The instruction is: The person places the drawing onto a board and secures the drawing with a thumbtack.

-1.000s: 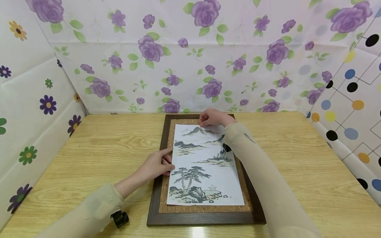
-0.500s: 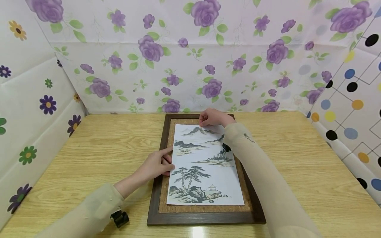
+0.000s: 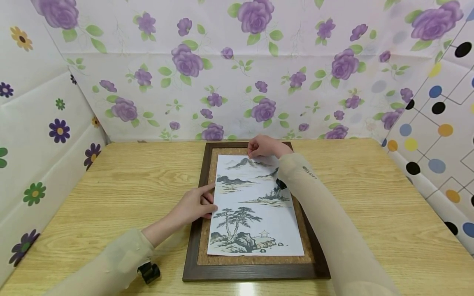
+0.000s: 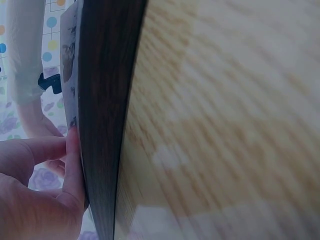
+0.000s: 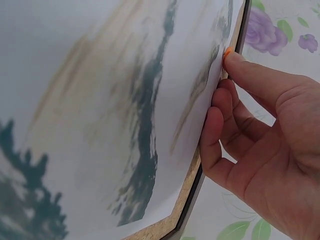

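Observation:
A sheet of paper with a printed ink landscape (image 3: 255, 222) lies on a cork board (image 3: 222, 259) with a dark wooden frame (image 3: 255, 272). At the paper's top edge, my right hand (image 3: 264, 144) pinches a small orange push pin (image 5: 228, 51) against the board; its thumb and fingertips hide most of it. On the left, my left hand (image 3: 194, 203) lies across the frame, index fingertip and thumb touching the paper's left edge. Its other fingers are bent between them. From the left wrist view, the left hand (image 4: 40, 185) shows beside the frame's side.
The framed board rests on a wood-grain table (image 3: 148, 172). Behind it hangs a sheet with purple flowers (image 3: 264, 110), close to the frame's far edge. Patterned sheets also stand at the left and right. Dark camera mounts sit on both wrists, the left mount (image 3: 149, 272) near the table.

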Demonstrator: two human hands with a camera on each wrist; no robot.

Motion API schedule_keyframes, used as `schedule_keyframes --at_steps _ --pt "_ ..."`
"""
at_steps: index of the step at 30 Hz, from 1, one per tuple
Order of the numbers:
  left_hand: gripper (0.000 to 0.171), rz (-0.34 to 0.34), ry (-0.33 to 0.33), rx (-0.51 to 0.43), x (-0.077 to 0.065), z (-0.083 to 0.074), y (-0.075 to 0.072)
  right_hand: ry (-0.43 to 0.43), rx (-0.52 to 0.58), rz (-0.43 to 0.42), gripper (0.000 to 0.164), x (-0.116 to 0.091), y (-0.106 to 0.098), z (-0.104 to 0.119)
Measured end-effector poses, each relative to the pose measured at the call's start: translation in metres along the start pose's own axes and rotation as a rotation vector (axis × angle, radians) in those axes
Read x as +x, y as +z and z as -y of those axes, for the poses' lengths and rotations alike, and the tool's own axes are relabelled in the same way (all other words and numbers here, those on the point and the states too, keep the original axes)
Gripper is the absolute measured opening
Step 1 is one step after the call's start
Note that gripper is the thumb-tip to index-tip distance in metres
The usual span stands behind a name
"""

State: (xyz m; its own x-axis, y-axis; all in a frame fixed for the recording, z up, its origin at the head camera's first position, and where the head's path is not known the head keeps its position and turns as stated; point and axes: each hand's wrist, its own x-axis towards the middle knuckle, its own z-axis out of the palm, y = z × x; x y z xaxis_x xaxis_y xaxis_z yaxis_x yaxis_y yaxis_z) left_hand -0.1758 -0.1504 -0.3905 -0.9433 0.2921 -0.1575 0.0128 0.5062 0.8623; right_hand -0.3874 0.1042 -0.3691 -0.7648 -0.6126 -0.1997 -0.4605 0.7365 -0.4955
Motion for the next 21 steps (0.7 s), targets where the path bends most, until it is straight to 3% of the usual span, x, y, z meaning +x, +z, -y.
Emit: schedule_keyframes --at_steps 21 --pt "0.07 -0.002 0.001 0.002 0.0013 0.0023 0.0004 -0.005 -0.006 -0.005 0.007 -0.0005 0.0007 0.0013"
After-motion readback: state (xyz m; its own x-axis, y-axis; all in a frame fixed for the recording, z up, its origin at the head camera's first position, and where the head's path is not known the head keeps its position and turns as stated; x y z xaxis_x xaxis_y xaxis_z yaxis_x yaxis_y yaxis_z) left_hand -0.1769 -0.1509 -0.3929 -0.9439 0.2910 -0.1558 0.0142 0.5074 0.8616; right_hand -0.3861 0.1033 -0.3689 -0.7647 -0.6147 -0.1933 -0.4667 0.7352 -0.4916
